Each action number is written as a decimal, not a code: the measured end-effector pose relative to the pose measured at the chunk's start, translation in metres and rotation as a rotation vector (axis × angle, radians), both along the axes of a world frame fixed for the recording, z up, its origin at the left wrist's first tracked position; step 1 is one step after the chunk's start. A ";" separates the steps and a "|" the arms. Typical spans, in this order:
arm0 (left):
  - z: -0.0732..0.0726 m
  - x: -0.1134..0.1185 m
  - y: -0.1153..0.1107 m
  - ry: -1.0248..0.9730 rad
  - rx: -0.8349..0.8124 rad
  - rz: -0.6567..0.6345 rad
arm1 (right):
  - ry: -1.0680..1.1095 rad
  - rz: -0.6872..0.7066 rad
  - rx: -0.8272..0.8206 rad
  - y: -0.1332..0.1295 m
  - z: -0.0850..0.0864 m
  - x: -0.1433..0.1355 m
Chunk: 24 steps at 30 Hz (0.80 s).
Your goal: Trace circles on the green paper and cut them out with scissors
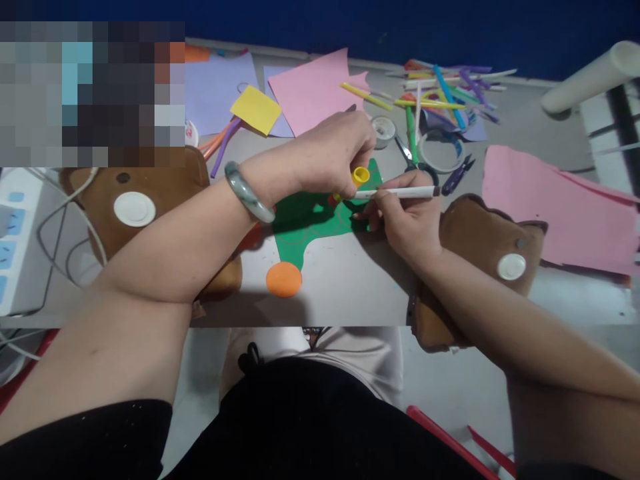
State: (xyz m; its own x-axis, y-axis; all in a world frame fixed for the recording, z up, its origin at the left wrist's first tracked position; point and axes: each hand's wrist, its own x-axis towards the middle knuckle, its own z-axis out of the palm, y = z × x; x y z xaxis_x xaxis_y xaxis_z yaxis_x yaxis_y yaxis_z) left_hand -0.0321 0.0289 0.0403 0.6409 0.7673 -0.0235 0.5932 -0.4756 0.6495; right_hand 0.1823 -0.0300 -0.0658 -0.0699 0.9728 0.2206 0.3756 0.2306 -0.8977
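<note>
My left hand (345,147) is closed above a green paper cutout (295,230), its fingers pointing down near a small yellow cup-shaped piece (361,175); what lies between the fingertips is partly hidden. A white marker pen (410,193) is pinched in my right hand (407,220), its dark end pointing right and its other end reaching the left fingertips. Curved lines are drawn on the green cutout. An orange paper oval (284,279) lies at the cutout's lower tip.
Behind are pink paper (315,93), a yellow note (255,110), tape rolls, scissors (405,152) and a pile of coloured strips (450,100). Brown cushions (480,257) lie under both forearms. More pink paper (565,213) is at right, a power strip (25,233) at left.
</note>
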 end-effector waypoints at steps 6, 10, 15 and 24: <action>-0.001 -0.002 0.000 -0.019 -0.041 -0.001 | -0.131 0.044 0.006 0.000 -0.004 0.000; 0.003 -0.003 -0.002 -0.042 -0.049 -0.011 | -0.070 0.044 -0.012 -0.002 0.003 -0.003; 0.003 -0.001 -0.002 0.003 -0.018 -0.008 | -0.066 0.054 -0.030 -0.007 0.006 -0.003; 0.002 -0.003 -0.003 -0.028 -0.038 -0.012 | 0.005 -0.004 0.038 -0.004 0.016 0.000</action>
State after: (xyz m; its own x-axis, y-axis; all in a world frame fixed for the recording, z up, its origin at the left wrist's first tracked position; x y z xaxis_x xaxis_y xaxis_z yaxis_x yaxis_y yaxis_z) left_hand -0.0352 0.0257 0.0424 0.6511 0.7582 -0.0343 0.5688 -0.4576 0.6834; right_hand 0.1823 -0.0339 -0.0502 -0.0649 0.9641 0.2575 0.3718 0.2629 -0.8903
